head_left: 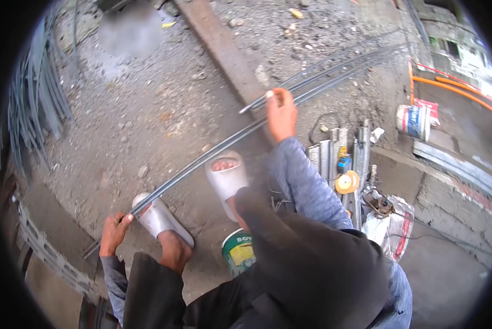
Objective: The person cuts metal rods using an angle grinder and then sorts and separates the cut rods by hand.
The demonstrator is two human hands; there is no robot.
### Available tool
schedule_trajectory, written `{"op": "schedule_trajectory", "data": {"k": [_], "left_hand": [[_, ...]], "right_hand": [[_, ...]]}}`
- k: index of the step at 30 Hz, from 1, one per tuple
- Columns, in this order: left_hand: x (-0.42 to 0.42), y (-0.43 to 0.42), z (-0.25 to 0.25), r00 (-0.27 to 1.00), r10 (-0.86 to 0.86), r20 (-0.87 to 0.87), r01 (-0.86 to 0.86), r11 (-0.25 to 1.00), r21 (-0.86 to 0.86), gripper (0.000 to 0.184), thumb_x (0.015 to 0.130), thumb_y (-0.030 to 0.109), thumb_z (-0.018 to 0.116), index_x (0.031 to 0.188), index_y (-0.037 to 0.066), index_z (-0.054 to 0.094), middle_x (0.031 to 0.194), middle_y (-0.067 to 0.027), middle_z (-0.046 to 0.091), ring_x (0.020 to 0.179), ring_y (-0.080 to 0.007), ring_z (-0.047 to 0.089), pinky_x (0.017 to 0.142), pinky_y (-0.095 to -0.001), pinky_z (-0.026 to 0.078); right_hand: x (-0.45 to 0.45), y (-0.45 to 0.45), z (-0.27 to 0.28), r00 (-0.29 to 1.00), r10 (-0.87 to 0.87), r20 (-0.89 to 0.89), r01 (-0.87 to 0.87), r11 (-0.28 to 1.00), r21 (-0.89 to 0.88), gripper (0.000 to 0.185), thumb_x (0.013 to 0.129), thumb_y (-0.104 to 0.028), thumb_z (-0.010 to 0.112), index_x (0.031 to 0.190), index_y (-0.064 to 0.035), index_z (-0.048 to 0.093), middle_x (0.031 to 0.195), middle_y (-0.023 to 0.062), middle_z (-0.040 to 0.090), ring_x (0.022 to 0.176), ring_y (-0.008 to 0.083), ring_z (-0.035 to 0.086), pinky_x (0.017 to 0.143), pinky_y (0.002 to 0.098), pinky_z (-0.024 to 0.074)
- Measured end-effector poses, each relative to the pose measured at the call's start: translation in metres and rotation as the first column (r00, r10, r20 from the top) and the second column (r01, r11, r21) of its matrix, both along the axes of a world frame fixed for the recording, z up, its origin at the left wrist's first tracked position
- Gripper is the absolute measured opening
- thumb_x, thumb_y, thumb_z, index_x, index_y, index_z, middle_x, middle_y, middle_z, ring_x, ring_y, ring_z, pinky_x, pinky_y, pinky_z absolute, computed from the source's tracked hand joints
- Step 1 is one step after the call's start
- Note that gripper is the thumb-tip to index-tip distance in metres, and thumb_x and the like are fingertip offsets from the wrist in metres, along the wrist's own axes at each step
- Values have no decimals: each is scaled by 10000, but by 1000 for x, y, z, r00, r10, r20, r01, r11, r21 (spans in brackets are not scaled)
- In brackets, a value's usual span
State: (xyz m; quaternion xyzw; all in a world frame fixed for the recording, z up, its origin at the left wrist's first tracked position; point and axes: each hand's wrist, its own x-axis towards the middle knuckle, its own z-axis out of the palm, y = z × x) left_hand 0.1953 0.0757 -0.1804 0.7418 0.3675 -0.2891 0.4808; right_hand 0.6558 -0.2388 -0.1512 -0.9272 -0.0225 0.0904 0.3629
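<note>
A bundle of long thin grey steel rods (213, 152) slants across in front of my feet, from lower left to upper right. My left hand (114, 232) is closed around the bundle near its lower left end. Farther up, my right hand (281, 116) is closed on the rods, its thumb and fingers pinched together. Beside it, the end of a shorter-looking rod (247, 108) sticks out to the left over a wooden plank (217, 46). The far ends of the rods spread slightly apart toward the upper right.
Many more rods (35, 93) lie at the left. My sandals (166, 222) stand on gritty ground, with a green bucket (239, 252) close by. At right are metal channels (325, 159), a yellow disc (347, 182), a white bucket (413, 122) and orange tubes (457, 92).
</note>
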Motion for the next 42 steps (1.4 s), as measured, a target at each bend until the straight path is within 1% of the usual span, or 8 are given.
{"op": "schedule_trajectory", "data": {"k": [7,14,25,29,33,37,41,42], "left_hand": [[9,-5,11,999,-32,36,31,999,42,556,952,456,692,727,-38,571,551,-86,456,535,-167,430,505,-401,358],[5,-6,8,996,-52,76,44,994,97,605,944,512,690,722,-37,565,555,-87,463,550,-167,460,516,-384,378],[3,-4,7,996,-82,34,78,990,121,626,943,567,668,755,-30,634,558,-93,525,572,-172,540,552,-387,435],[28,-10,30,990,49,130,-57,997,53,457,961,385,687,1026,-67,666,801,-194,637,784,-284,632,727,-406,493],[75,-34,63,904,132,406,-200,971,128,488,955,319,699,1277,-41,627,1110,-251,678,1062,-372,646,931,-441,485],[136,-59,98,782,-358,509,61,858,509,484,909,257,735,1282,-29,620,1055,-237,693,1000,-459,650,890,-495,507],[114,-61,47,934,-77,349,21,986,163,304,928,221,708,1123,-12,695,897,-225,714,828,-413,684,749,-473,521],[99,-57,39,955,-26,297,-13,992,127,274,931,215,704,1091,-8,706,888,-229,713,820,-412,686,742,-478,518]], "right_hand": [[115,-72,-81,882,-406,-237,421,907,14,417,999,-160,585,1288,116,466,836,224,700,545,241,696,443,338,545],[136,-80,-103,714,-510,-480,642,751,156,314,1015,-137,588,1180,120,515,741,198,686,529,262,689,376,331,523],[117,-77,-70,800,-334,-498,443,889,117,278,994,-182,637,873,67,609,629,168,664,401,195,557,349,343,435],[56,-40,-52,775,-192,-602,381,902,203,264,987,-151,604,868,84,601,659,200,681,402,219,574,356,358,447],[-50,21,-20,645,-74,-760,460,832,310,262,965,-163,618,876,75,678,678,167,690,490,212,638,439,308,525],[-146,70,-3,340,189,-921,431,839,332,263,1001,-213,632,922,26,707,701,123,693,623,174,689,539,287,567],[-176,92,11,-112,383,-917,232,908,350,265,993,-275,665,989,-15,716,872,100,731,741,182,717,674,332,594],[-174,93,15,45,470,-882,-55,882,467,275,990,-293,666,1022,-24,715,926,105,730,762,193,720,695,348,591]]}}
